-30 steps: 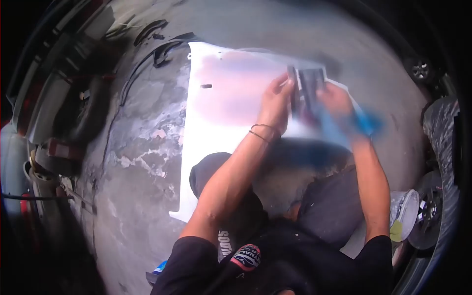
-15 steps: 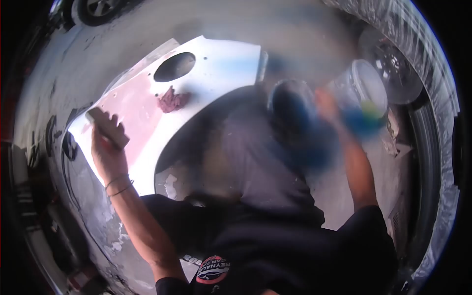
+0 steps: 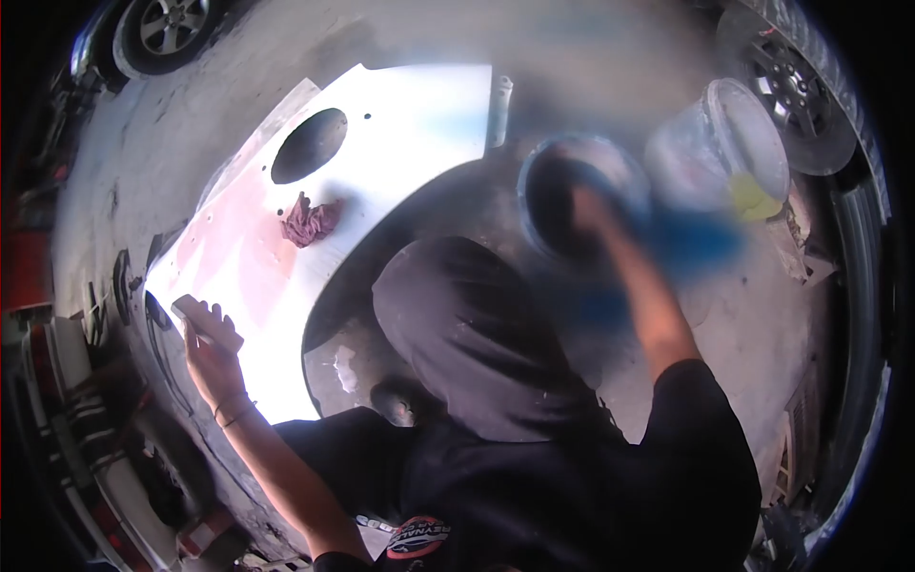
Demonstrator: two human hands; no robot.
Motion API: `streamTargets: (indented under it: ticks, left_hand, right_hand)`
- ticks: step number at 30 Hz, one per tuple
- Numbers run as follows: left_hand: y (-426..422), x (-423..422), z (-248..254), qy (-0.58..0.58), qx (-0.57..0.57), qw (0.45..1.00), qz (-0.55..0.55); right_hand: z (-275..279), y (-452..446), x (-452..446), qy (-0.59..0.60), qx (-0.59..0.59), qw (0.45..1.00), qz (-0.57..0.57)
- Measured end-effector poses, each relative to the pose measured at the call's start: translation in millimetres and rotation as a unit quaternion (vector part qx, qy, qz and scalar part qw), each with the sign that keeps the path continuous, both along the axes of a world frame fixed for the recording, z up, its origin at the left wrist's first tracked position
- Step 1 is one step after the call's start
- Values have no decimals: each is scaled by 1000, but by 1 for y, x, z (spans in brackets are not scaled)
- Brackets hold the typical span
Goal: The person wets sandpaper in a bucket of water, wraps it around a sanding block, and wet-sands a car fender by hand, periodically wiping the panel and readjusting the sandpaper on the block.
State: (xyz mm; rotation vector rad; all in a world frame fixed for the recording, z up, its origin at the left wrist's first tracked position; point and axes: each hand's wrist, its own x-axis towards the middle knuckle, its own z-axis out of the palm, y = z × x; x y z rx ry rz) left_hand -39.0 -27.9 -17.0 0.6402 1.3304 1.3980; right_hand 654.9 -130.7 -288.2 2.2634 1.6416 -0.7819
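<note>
My left hand [image 3: 215, 355] grips a pale sanding block [image 3: 193, 312], its fingers wrapped over one side. It is beside the near left edge of a white car fender panel [image 3: 410, 119] with pinkish patches and an oval hole. On the panel lies a crumpled maroon cloth [image 3: 309, 222]. My right hand [image 3: 588, 208] reaches down into the mouth of a bucket [image 3: 527, 205] with a dark interior. Blur and shadow in there hide the fingers and anything they hold.
A whitish plastic bucket [image 3: 681, 143] lies tilted at the right, with a yellow-green patch [image 3: 756, 197] near its rim. Behind it is a wheel [image 3: 786, 81]. Another car wheel [image 3: 172, 27] stands at the far left. Car parts [image 3: 105, 458] crowd the lower left.
My right hand has moved left from between the two buckets into the dark bucket. My left hand, still holding the sanding block, appears lower in the view, which has also shifted.
</note>
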Motion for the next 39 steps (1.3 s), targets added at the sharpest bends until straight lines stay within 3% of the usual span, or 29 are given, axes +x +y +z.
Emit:
streamTargets:
  ticks: [2, 3, 6, 9, 16, 18, 20, 24, 26, 30, 33, 38, 39]
  left_hand:
    - [0, 3, 4, 7, 1, 1000, 11]
    - [0, 3, 4, 7, 5, 1000, 17]
    - [2, -7, 1, 4, 12, 1000, -7]
    - [5, 5, 9, 8, 12, 1000, 14]
    - [2, 32, 35, -5, -6, 999, 43]
    - [1, 9, 26, 40, 28, 999, -3]
    - [-1, 30, 44, 27, 12, 999, 33]
    - [-3, 20, 45, 43, 19, 998, 30]
    - [-3, 22, 50, -26, 23, 997, 73]
    - [-6, -6, 33, 43, 45, 996, 58]
    - [-6, -22, 25, 57, 19, 996, 64]
    - [-4, -26, 17, 82, 18, 994, 63]
    - [-3, -29, 13, 79, 21, 995, 63]
  right_hand:
    - [-31, -11, 7, -104, -18, 991, 80]
    - [-63, -17, 14, -56, 14, 998, -22]
    - [-267, -26, 81, -84, 92, 992, -32]
    - [-41, -4, 13, -29, -17, 999, -32]
    - [88, 6, 21, 122, -128, 975, -132]
    - [99, -5, 25, 151, -114, 968, -167]
    - [103, -19, 38, 231, -35, 945, -230]
    - [68, -35, 62, 324, 36, 901, -287]
    - [86, -35, 33, 196, 106, 946, -234]
    - [63, -39, 14, 76, 205, 962, -165]
    - [9, -46, 38, 171, 224, 951, -131]
    - [12, -57, 31, 217, 214, 943, -132]
    - [20, -59, 30, 348, 181, 894, -217]
